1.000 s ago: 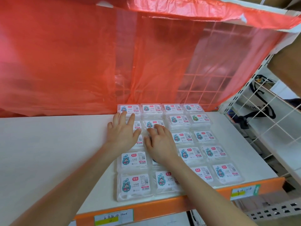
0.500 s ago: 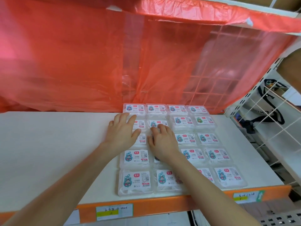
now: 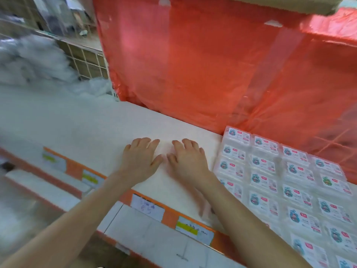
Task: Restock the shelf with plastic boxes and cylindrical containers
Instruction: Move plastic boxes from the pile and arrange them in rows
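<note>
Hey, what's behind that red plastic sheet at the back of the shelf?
Through the red plastic sheet, near its lower right, faint crossing lines like a wire grid show. Elsewhere the sheet is too cloudy to see what it covers.

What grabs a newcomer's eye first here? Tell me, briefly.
The translucent red plastic sheet hanging behind the shelf fills the upper middle and right. Below it, on the right, a tidy grid of labelled plastic boxes covers the white shelf. In the centre, the left hand and right hand are spread palm-down, side by side, over the bare part just left of the boxes, holding nothing.
</note>
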Available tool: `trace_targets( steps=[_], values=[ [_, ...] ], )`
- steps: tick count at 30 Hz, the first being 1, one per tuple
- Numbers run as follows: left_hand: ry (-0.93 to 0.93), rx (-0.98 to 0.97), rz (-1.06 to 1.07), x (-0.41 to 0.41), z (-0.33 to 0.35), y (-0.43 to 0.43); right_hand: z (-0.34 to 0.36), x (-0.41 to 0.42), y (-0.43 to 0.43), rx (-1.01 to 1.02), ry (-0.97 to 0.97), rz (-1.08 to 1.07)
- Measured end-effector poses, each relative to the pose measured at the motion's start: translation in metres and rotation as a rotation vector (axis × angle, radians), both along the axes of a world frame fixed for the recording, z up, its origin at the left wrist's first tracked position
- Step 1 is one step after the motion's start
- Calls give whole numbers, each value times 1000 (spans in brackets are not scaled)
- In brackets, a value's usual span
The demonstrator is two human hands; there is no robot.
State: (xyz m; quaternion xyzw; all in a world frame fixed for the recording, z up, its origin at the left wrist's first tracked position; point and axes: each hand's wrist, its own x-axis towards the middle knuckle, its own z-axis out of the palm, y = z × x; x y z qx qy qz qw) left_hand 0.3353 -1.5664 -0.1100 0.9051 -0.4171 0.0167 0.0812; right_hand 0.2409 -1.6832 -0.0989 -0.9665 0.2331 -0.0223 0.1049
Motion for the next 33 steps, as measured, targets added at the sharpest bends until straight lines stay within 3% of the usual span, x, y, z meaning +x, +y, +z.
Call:
trace_targets(
  steps=[8,18,33],
  values=[
    [1,-9,234,82,9,146,-1,101,117,33,12,189],
    [8,-22,273,184,15,307,8,222,260,44,-11,246],
    [132,-51,329,274,-11,381,-4,331,325,84,8,265]
  ],
)
